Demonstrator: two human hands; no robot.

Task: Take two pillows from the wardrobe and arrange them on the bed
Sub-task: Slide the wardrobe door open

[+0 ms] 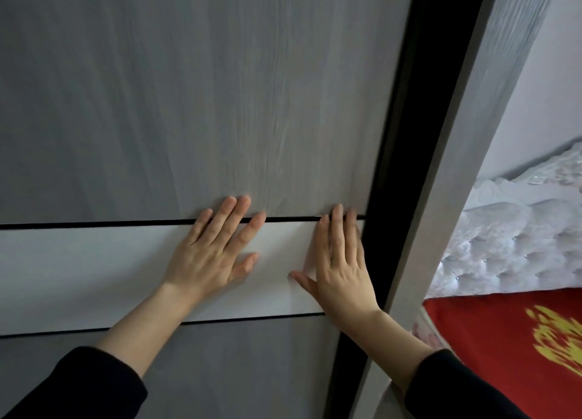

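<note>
A grey wood-grain sliding wardrobe door (195, 97) with a white band across its middle fills most of the view. My left hand (211, 251) lies flat on the white band, fingers spread. My right hand (341, 261) is pressed flat beside it, close to the door's right edge. Both hands hold nothing. A dark gap (406, 135) shows between the door's edge and the wardrobe's grey side frame (456, 166). At the lower right is the bed (491, 340) with a red cover bearing a yellow pattern. No pillows are in sight.
A white tufted headboard (516, 239) stands behind the bed at the right, against a pale wall (548, 81). The wardrobe's frame runs diagonally between the door and the bed.
</note>
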